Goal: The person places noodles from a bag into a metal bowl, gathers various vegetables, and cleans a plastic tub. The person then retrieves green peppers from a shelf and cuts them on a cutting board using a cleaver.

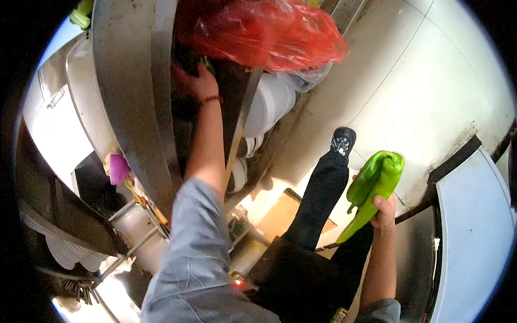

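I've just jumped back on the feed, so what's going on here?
The person's right hand grips long green peppers, held up above the floor. The left hand is stretched into a dark spot beside a red plastic bag, at something green too shaded to make out.

Your sleeve [196, 237] is matt, creased cloth, and your peppers [389, 175] have smooth, glossy skin. Near the edge of the dull, smudged metal worktop [125, 81], the bag [274, 37] is thin, shiny, crinkled, translucent plastic.
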A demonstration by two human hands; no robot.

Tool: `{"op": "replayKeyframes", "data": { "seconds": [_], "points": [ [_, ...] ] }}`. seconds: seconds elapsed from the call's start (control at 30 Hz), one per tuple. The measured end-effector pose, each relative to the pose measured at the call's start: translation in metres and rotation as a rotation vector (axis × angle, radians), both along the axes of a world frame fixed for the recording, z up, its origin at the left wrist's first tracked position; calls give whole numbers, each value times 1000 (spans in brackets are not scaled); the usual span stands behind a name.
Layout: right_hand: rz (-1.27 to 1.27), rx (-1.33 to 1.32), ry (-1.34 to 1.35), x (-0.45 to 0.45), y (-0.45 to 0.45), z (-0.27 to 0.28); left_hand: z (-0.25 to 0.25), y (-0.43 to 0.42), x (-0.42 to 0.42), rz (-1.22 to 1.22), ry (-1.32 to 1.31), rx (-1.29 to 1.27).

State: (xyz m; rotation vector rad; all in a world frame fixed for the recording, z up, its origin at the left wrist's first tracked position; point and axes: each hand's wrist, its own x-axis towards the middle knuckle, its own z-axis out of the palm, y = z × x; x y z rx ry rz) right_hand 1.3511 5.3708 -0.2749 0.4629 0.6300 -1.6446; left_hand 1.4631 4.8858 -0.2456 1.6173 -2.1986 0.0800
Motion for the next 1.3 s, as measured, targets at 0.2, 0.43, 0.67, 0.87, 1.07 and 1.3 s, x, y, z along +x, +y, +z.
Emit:
{"op": "replayKeyframes", "data": {
  "seconds": [0.2, 0.43, 0.67, 0.87, 1.07, 1.3],
  "points": [
    [10, 148, 74, 45, 31, -27, -31, -16, 30, 139, -189, 45],
    [9, 173, -52, 45, 47, -27, 5, 47, 63, 346, -241, 327],
    [48, 199, 30, 22, 68, -33, 2, 158, 69, 157, 485, 453],
    [-73, -44, -142, 23, 70, -4, 20, 334, 46, -31, 771, 1378],
    [-129, 32, -45, 84, 138, -44, 11, 389, 64, -78, 699, 2048],
    [-150, -145, -304, 82, 79, -19, 49, 328, 79, -237, 433, 2166]
  ]
}}
